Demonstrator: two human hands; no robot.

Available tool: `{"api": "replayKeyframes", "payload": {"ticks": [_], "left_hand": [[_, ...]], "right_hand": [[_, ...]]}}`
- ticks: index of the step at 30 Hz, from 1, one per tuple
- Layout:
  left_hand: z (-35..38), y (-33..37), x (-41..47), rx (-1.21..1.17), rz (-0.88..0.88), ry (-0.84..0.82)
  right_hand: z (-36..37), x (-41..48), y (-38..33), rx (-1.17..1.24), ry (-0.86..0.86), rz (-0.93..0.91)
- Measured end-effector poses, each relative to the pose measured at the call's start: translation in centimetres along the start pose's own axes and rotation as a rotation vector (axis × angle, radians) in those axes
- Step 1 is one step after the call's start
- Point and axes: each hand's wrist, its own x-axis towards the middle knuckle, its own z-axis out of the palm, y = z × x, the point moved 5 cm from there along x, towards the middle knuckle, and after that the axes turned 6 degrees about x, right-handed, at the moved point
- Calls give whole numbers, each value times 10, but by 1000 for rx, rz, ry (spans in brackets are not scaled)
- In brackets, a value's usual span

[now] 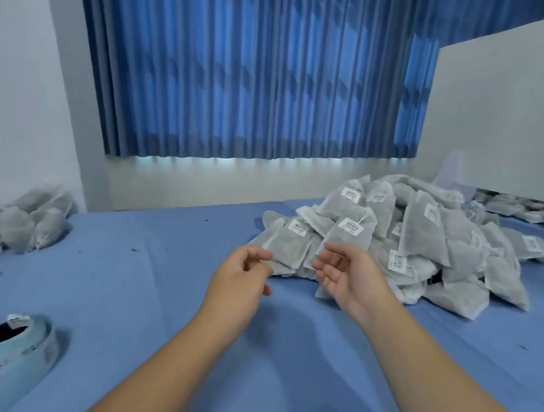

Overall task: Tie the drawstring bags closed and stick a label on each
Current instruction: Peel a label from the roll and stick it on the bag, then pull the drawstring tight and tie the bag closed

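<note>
Showing a task judged partly done: a heap of labelled bags (426, 240) lies just beyond both hands and to their right, many bearing a white label. A smaller group of bags (19, 224) with no label visible lies well to the left of the left hand (248, 270); whether these are tied cannot be told. The label roll (14, 347) sits left of the left forearm, nearer the person. Left hand fingers loosely curled, right hand (344, 272) palm-up and relaxed; neither holds anything.

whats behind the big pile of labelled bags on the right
A white board stands behind the pile, with more bags beneath its edge. The pile hides whatever lies between.
</note>
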Motion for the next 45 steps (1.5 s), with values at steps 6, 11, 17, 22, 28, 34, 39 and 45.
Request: {"api": "replayKeyframes", "payload": {"ticks": [6,11,17,22,28,34,39,45], "left_hand": [[-82,-25,-19,115,-21,103],[-173,-44,-51,543,45,252],[-256,-71,-93,1149,-164,187],[-283,-94,-108,1187,-273,74],[-314,-104,-116,1159,-343,144],[-346,-113,-125,1224,-427,189],[-371,-112,-135,1415,-486,286],[-381,-120,-133,1327,-492,267]], "right_hand": [[75,-28,71,-86,-177,163],[130,-59,129,-307,-337,196],[188,-92,187,-870,-632,-59],[224,-117,216,-1176,-866,-301],[243,-123,233,-1384,-972,-390],[246,-119,247,-1554,-936,-438],[245,-111,251,-1615,-889,-467],[245,-111,260,-1501,-828,-530]]}}
